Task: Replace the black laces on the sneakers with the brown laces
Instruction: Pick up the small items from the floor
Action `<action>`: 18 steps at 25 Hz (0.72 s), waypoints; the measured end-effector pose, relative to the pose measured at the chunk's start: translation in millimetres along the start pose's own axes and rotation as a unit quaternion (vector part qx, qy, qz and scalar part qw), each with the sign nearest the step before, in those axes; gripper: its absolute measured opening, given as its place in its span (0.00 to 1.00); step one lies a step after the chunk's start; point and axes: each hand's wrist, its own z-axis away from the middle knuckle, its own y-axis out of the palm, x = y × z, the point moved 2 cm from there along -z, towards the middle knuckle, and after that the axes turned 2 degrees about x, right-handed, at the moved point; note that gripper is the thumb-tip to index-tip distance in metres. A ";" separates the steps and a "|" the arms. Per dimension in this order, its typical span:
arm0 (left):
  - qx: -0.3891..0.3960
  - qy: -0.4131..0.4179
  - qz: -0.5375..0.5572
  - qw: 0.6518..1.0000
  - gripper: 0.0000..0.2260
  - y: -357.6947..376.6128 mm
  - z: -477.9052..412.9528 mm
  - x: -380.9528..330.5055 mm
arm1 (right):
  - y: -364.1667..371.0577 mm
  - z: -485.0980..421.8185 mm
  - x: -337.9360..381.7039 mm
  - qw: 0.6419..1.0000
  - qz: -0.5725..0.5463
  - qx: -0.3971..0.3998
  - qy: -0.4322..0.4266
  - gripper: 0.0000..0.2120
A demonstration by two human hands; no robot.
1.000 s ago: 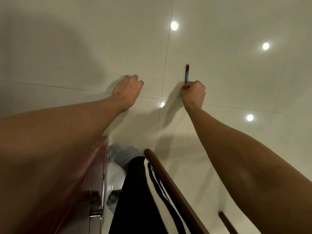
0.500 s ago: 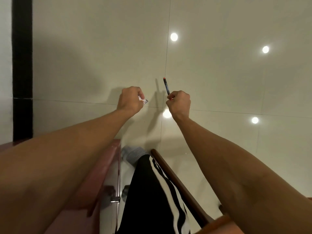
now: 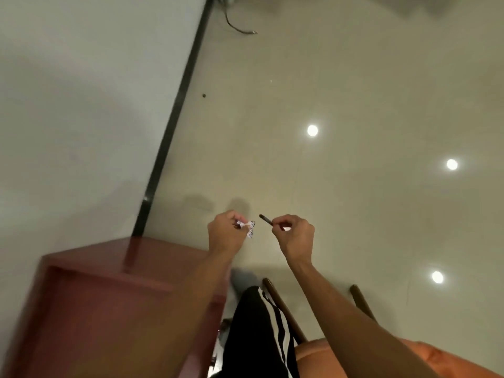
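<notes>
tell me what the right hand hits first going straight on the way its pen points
The pen in the right hand aims just past the left hand and its paper, toward the black strip by the wall. Depth is unclear; it might clip the left hand.

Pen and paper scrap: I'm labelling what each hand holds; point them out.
pen point(image 3: 266, 220), head view, on the dark barrel sticking out of the right hand point(image 3: 296, 237)
paper scrap point(image 3: 251, 231), head view, on the printed end sticking out of the left hand point(image 3: 223, 236)

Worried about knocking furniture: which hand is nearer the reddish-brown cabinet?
Left. The left hand, pinching a paper scrap, hovers just beyond the far right corner of the cabinet; the right hand, holding a dark pen, is farther right over the floor.
</notes>
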 end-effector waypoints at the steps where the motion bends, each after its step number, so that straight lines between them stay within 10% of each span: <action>1: -0.022 -0.004 0.024 0.999 0.07 -22.8 21.2 -10.1 | -9.2 18.7 27.3 1.000 -0.009 0.007 -0.018 0.09; 18: -0.381 -0.114 0.376 0.837 0.05 -272.0 337.6 6.9 | -12.7 316.0 309.8 0.896 -0.014 0.330 -0.297 0.11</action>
